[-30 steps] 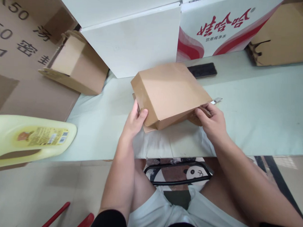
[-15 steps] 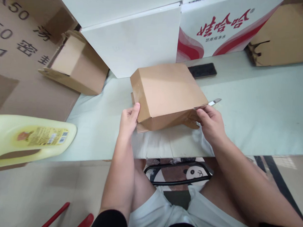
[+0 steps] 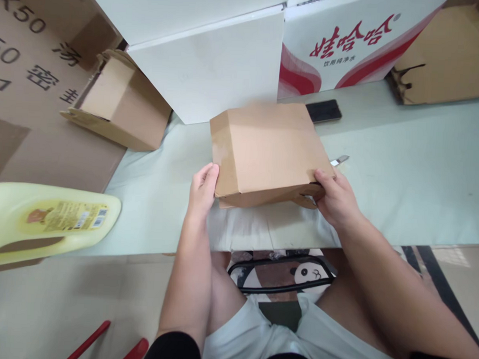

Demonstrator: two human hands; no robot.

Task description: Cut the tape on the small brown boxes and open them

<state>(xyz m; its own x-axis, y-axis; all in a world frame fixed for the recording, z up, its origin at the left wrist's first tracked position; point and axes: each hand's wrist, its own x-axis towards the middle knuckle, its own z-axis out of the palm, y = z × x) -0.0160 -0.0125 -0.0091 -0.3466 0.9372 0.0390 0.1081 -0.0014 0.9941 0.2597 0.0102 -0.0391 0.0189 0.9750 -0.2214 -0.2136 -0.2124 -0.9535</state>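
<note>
Between my hands is a brown cardboard box [image 3: 275, 149], its broad plain side facing up and loose flaps showing along its near edge. My left hand [image 3: 203, 191] grips the near left corner, with the thumb on the side panel. At the near right corner, my right hand [image 3: 337, 198] is closed on the cardboard, its thumb on top and the other fingers partly hidden beneath. A small knife [image 3: 340, 160] lies on the table just beyond my right hand. Behind the box is a dark phone [image 3: 324, 110], partly covered by it.
White cartons [image 3: 212, 68] stand along the back, one with red print [image 3: 350, 44]. A small open cardboard box [image 3: 136, 102] and a large printed carton [image 3: 15, 88] are at left, near a yellow jug [image 3: 53, 217]. Another brown box [image 3: 448, 61] sits back right on the pale-green cloth [image 3: 412, 170].
The box has turned slightly and shifted a little right, with its top side tilting more towards me. My right thumb has moved onto the top panel, uncovering more of the flap below.
</note>
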